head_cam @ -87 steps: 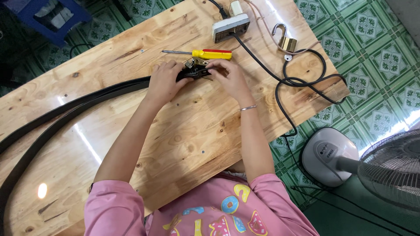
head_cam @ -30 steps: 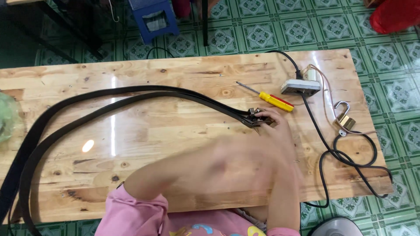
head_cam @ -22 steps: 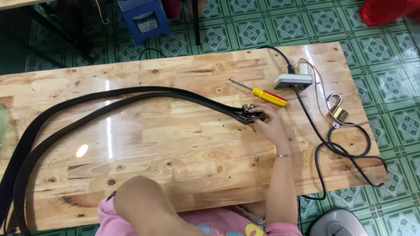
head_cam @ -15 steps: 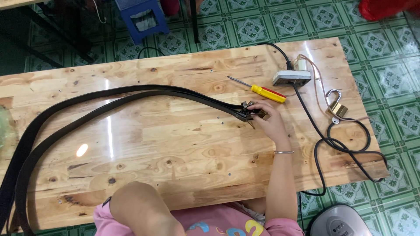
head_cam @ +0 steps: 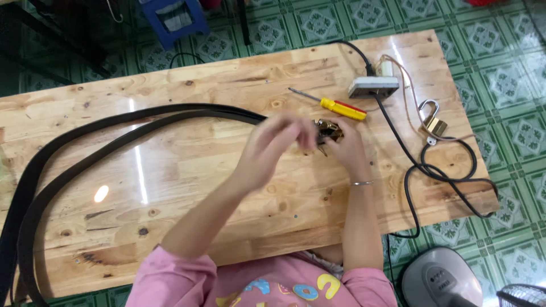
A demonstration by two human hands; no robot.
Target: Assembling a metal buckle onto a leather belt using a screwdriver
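**Two hands meet at a belt buckle on a wooden table**

A person in a pink top works over a long pine table (head_cam: 187, 187), both hands gathered at the buckle (head_cam: 329, 131), a small brass-coloured fitting with dark parts, lying right of the table's middle. The right hand (head_cam: 347, 149) rests just beside and below the buckle, fingers curled against it and apparently pinching it; the exact hold is hidden by the fingers. The left hand (head_cam: 273, 145) hangs just left of the buckle, blurred, fingers bent toward it; whether it grasps anything cannot be told. The right hand is the nearer of the two and is the one touching the fitting.

From the buckle the belt (head_cam: 114, 128) runs away to the left: two dark, glossy straps side by side, their long axis following the table's length, then bending down and off the left edge. So the strap lies left of the buckle, on the left hand's side, while the buckle end points toward the right hand.

Just beyond the buckle, toward the far edge, lies a screwdriver (head_cam: 333, 105) with a yellow-and-red handle, its tip pointing left. Right of it sits a grey power strip (head_cam: 373, 86), then a brass padlock (head_cam: 433, 122) with its shackle open, and a black cable (head_cam: 449, 170) looping near the right edge.
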